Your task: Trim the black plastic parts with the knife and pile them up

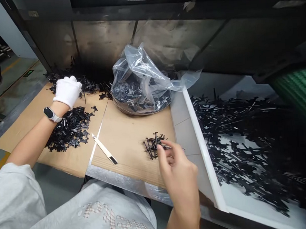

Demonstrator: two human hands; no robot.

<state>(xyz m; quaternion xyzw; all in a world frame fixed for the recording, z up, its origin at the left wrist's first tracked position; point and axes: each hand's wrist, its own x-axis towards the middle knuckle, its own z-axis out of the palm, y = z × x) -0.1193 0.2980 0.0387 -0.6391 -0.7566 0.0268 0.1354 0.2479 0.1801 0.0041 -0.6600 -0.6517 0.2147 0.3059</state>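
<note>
My left hand (68,92), in a white glove, is closed over the back left of the cardboard, beside a heap of small black plastic parts (91,85). Its fingertips are turned away from view, so what they hold is hidden. Just in front of that wrist lies another heap of black parts (72,129). My bare right hand (178,164) has thumb and forefinger pinched at a black plastic part (156,138), over a small pile of thin black parts (150,149).
A clear plastic bag (140,84) of black parts stands at the back middle. A white-handled knife (104,148) lies on the cardboard (128,130). On the right, a white-walled tray (203,149) holds many black parts. A dark metal panel (104,38) rises behind.
</note>
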